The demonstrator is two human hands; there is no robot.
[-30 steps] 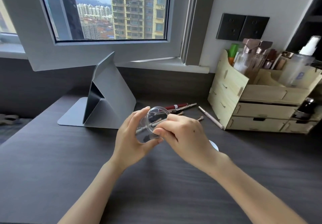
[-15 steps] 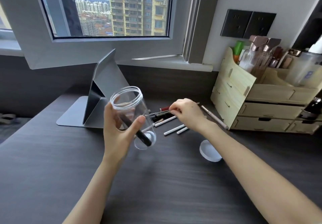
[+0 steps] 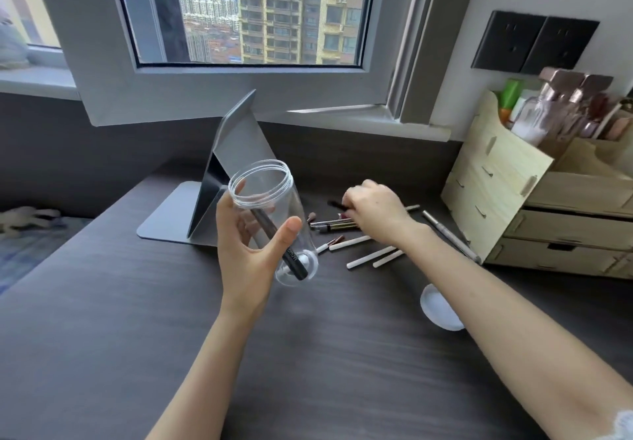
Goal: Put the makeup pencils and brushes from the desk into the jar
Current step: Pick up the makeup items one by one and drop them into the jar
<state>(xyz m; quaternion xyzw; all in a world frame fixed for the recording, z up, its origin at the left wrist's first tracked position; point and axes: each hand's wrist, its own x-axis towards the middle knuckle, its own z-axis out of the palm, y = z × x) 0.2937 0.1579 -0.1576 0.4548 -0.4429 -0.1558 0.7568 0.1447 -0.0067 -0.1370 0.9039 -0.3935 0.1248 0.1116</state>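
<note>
Head view looks down on a dark wood-grain desk (image 3: pixel 102 336), where the left hand (image 3: pixel 246 254) is wrapped around a clear plastic jar (image 3: pixel 270 220), tilted with its open mouth up and one black makeup pencil (image 3: pixel 281 247) slanting inside. Right hand (image 3: pixel 373 215) is closed over a heap of pencils and brushes (image 3: pixel 334 223) near the desk's far edge, fingers pinching a dark pencil (image 3: pixel 334 203). Three white-handled brushes (image 3: pixel 370 257) lie just in front of that heap, and a white round lid (image 3: pixel 440 309) rests nearer, beside the right forearm.

White lettering on pencil (image 3: pixel 294 257), illegible
</note>
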